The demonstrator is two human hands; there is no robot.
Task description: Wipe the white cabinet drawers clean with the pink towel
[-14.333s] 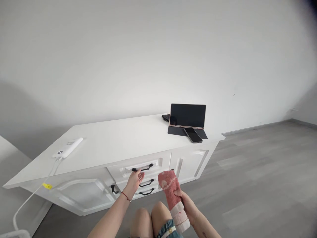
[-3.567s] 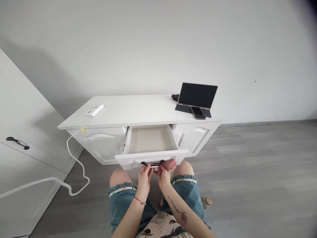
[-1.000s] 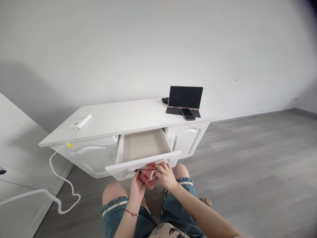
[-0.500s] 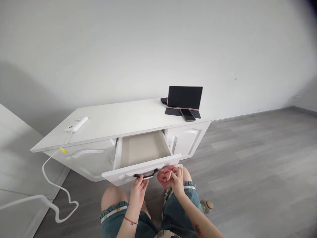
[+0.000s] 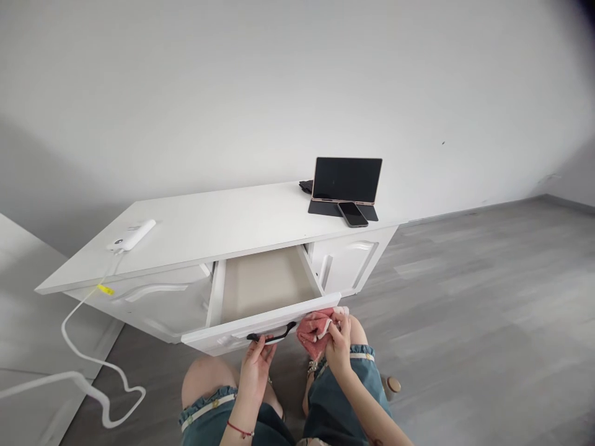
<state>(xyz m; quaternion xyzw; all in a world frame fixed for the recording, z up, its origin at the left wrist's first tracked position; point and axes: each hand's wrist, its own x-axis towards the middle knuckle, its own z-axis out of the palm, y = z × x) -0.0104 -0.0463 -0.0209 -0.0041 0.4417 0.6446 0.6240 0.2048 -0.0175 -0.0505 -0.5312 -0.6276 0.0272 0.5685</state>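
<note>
A white drawer (image 5: 267, 286) stands pulled out of the middle of a low white cabinet (image 5: 223, 217), and its beige bottom shows bare. On the drawer's front is a black handle (image 5: 279, 335). My left hand (image 5: 258, 362) has its fingers curled at the left part of this handle. Just right of the handle, my right hand (image 5: 339, 344) grips a crumpled pink and white cloth (image 5: 314, 331) against the right end of the drawer front. Part of the cloth is hidden by the fingers.
A tablet (image 5: 346, 179) leans upright on the cabinet top, with a phone (image 5: 352, 214) in front and something black (image 5: 306, 186) behind. At the left lies a white power bank (image 5: 132, 236) with a white cable (image 5: 100, 396) hanging down. A cork-topped jar (image 5: 393, 385) stands on the floor.
The cloth in my right hand has shifted slightly right and looks more bunched. My left hand stays at the handle. The view has moved a little.
</note>
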